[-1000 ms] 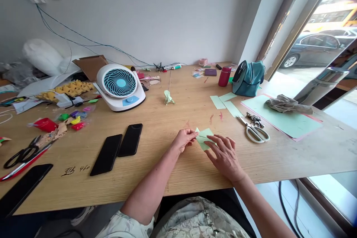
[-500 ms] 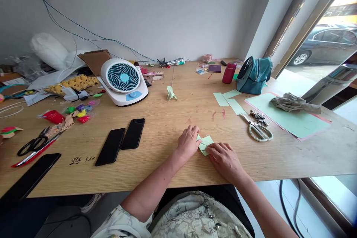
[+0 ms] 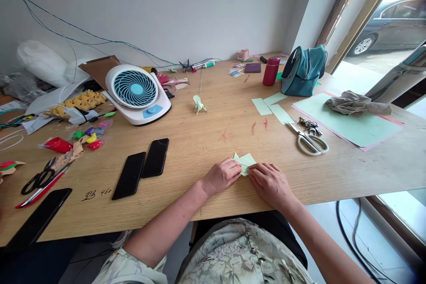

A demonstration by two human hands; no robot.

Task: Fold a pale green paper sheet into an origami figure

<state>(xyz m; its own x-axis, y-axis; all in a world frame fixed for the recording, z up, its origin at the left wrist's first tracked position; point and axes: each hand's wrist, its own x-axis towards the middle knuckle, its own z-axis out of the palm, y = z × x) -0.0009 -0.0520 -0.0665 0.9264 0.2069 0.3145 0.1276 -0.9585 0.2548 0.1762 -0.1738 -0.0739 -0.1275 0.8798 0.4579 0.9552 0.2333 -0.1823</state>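
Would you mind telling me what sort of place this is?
Probably a paper-craft workspace: both hands fold a green paper piece on a wooden table, with scissors and green paper sheets nearby.

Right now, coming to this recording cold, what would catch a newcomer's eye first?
First, both hands at the near table edge: the left hand and right hand press on a small folded pale green paper. Next, the white desk fan with its teal grille, far left of centre, and two black phones lying side by side before it. On the right lie white-handled scissors beside a large green sheet.
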